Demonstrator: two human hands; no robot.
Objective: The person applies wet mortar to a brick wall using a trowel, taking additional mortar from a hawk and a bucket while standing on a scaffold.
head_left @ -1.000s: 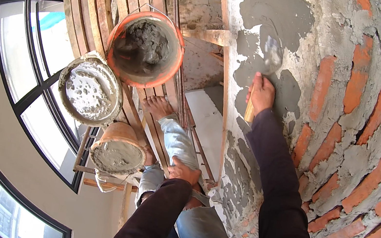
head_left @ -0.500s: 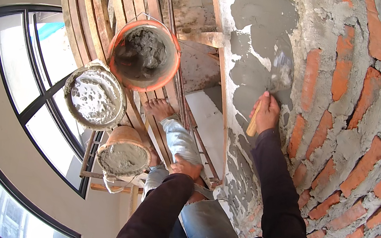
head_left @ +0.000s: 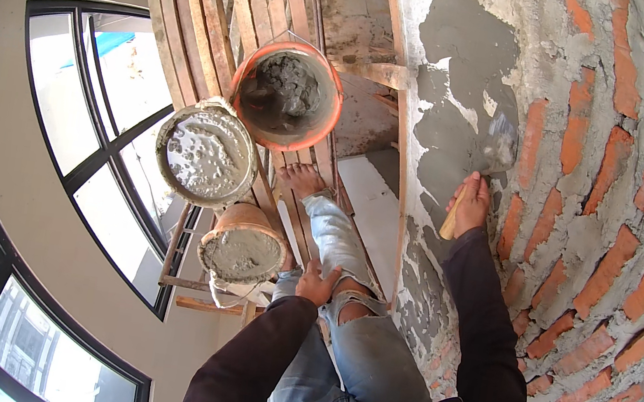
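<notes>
Right grip [head_left: 471, 207]: closed round the wooden handle of a trowel [head_left: 502, 140], thumb and fingers wrapped, butt of the handle poking out below. Blade flat to the wall [head_left: 534, 33], at the right edge of a wet grey mortar patch [head_left: 466, 73]. Left grip [head_left: 317, 285]: loosely open, fingers a little bent, against the jeans [head_left: 333, 236] near the torn knee.

Right of the trowel, rows of orange bricks [head_left: 578, 114] in rough joints. To the left, over wooden planks [head_left: 191, 15]: an orange bucket [head_left: 330, 111] with dark mortar, a round tub [head_left: 201, 200] of pale, wet mix just beside it, a smaller bucket [head_left: 247, 216] below. Bent leg and bare foot [head_left: 304, 180] stand between the smaller bucket and the wall. Dark-framed window [head_left: 67, 181] far left.
</notes>
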